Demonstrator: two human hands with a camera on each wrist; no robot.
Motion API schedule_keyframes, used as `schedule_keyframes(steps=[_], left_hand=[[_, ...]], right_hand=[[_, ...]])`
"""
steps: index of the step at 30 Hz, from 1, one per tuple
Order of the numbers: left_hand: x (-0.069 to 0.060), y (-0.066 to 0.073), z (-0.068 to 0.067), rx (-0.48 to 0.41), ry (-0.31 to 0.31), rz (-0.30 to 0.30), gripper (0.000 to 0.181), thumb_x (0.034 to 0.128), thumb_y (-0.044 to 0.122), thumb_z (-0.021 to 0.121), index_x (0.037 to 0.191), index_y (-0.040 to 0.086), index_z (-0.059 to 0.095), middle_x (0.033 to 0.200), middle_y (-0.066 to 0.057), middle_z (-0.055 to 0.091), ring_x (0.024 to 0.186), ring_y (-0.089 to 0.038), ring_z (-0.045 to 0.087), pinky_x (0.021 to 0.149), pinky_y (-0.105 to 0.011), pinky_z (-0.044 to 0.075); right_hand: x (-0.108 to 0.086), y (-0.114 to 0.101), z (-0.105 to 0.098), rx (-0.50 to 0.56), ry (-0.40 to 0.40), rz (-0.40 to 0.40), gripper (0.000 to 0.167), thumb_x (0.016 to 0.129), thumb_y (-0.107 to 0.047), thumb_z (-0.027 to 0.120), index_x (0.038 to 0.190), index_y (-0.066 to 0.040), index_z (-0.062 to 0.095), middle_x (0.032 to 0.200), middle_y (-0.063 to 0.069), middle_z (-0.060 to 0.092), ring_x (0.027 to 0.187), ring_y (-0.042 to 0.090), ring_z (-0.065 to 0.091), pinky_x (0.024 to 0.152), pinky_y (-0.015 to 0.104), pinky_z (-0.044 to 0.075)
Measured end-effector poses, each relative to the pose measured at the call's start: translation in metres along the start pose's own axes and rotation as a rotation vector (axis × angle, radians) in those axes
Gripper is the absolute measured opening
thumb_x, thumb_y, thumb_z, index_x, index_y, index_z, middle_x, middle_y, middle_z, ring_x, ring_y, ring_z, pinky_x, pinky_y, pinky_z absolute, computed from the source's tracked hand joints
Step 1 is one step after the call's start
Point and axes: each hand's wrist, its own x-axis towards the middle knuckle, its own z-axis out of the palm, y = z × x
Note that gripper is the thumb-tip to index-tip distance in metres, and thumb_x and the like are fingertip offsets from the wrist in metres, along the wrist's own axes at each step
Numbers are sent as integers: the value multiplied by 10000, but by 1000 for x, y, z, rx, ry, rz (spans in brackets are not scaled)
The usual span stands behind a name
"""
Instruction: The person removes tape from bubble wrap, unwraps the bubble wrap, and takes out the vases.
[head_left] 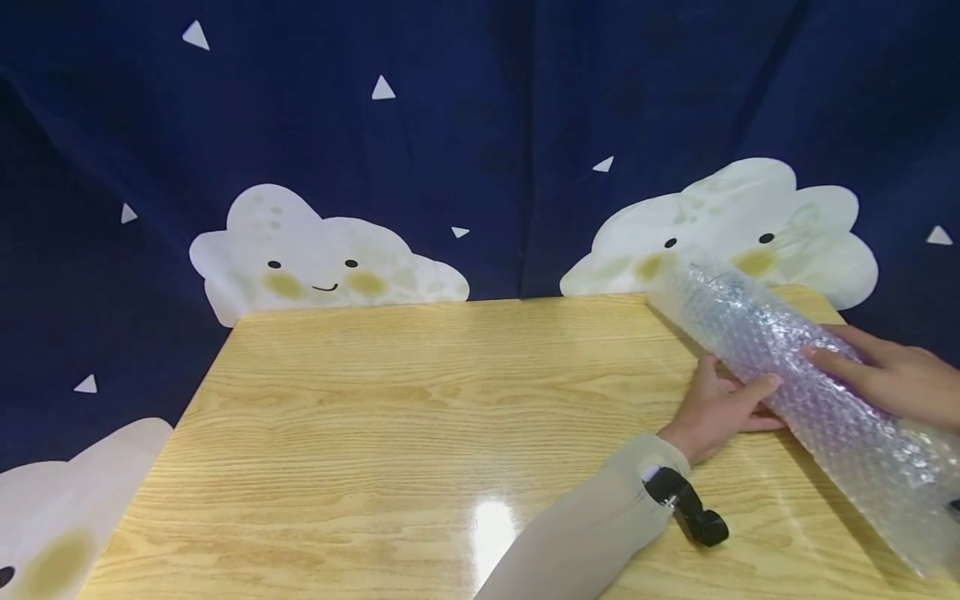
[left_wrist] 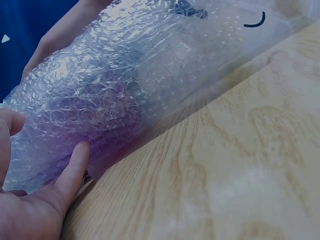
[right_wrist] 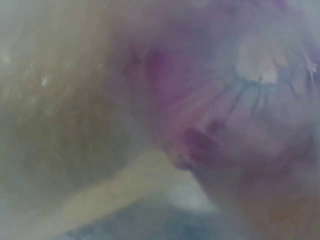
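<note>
A long bundle in clear bubble wrap (head_left: 780,358) slants across the right side of the table, with something purple showing through the plastic. My left hand (head_left: 723,408) holds the bundle's near edge, thumb at its upper side and other fingers lower down. One finger of that left hand (left_wrist: 40,205) touches the bubble wrap (left_wrist: 100,90) in the left wrist view. From the far side my right hand (head_left: 892,371) grips the bundle, partly hidden behind it. A blurred purple thing (right_wrist: 200,110) with pleat-like lines round a pale spot fills much of the right wrist view.
The wood-grain table (head_left: 375,417) extends to the left of the bundle. Behind it hangs a dark blue curtain (head_left: 465,150) printed with white clouds and triangles. A black strap (head_left: 686,504) hangs from the left sleeve.
</note>
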Motion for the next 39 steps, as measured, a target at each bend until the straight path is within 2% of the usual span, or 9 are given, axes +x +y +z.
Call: schedule_keyframes(steps=[6,14,24,39], left_hand=[[-3,0,-2,-6,19,-2,399,982,59,660,1269,249,458,1032,-25,693,907,-324,777,782,-393,661],[-6,2,-4,-15,24,-4,381,984,49,656,1247,241,458,1027,-50,728,977,-411,770,793,-433,659],[-13,7,-10,-28,59,-10,339,994,72,660,1231,201,455,1017,-90,731,980,-419,766,790,-478,656],[-23,9,-16,0,103,12,374,984,165,703,1255,209,449,1033,-90,723,968,-449,763,763,-491,654]], right_hand=[[2,-1,1,-8,-4,-18,1036,1008,-749,272,1592,72,31,1481,531,168,1289,774,194,978,888,252],[-3,-6,1,15,-24,-8,1063,996,-772,266,1590,77,27,1471,536,162,1271,778,201,962,888,269],[-9,-19,5,18,-13,-21,1053,998,-770,264,1587,83,77,1448,541,207,1228,747,306,947,868,340],[-17,-35,12,26,45,-116,997,1022,-728,295,1597,72,148,1492,519,242,1296,757,289,955,877,309]])
